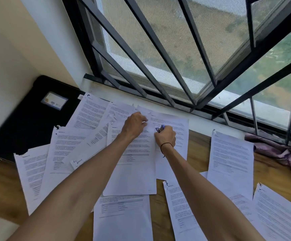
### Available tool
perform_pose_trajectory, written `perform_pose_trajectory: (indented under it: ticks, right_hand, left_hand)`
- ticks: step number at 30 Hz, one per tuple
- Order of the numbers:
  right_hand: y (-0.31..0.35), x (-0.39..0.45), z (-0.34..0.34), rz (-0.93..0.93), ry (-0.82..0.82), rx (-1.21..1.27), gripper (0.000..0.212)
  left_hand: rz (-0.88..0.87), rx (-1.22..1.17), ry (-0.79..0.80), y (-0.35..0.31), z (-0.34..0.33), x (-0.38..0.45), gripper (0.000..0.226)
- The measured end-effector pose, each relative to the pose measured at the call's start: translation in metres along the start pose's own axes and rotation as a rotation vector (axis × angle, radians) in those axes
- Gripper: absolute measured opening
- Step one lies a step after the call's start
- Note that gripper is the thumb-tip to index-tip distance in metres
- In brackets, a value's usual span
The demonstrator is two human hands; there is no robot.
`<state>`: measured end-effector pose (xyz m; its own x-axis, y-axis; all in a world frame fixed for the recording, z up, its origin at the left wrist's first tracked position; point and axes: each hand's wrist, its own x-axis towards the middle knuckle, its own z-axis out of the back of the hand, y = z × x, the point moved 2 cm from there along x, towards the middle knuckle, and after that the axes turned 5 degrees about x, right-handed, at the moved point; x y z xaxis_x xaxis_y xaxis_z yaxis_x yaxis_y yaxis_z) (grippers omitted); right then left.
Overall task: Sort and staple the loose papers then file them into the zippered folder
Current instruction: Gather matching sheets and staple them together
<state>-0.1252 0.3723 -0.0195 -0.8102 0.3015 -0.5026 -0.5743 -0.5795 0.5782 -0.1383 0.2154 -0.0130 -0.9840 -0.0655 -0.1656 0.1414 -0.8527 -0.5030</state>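
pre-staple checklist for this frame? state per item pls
1. Stapler in hand: ok, the right hand grips it.
2. Stapler at the sheet's top corner: ok, it sits at the upper right corner of the centre sheet.
3. Corner held steady: ok, the left hand pinches the paper's top edge.
4. Paper actually inside the stapler mouth: cannot tell, hidden by the fingers.
5. More than one sheet in the set: cannot tell.
6. Folder ready: not ok, it lies far left by the wall, partly under papers, apparently shut.
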Motion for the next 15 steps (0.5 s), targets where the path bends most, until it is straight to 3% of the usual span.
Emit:
perform_pose_trajectory:
  ticks: [15]
  right_hand:
    - [0.006,0.002,-0.010,-0.002,-0.040,-0.003,0.019]
  left_hand:
    - [0.059,-0.029,0.035,-0.006,-0.014,0.001,0.026]
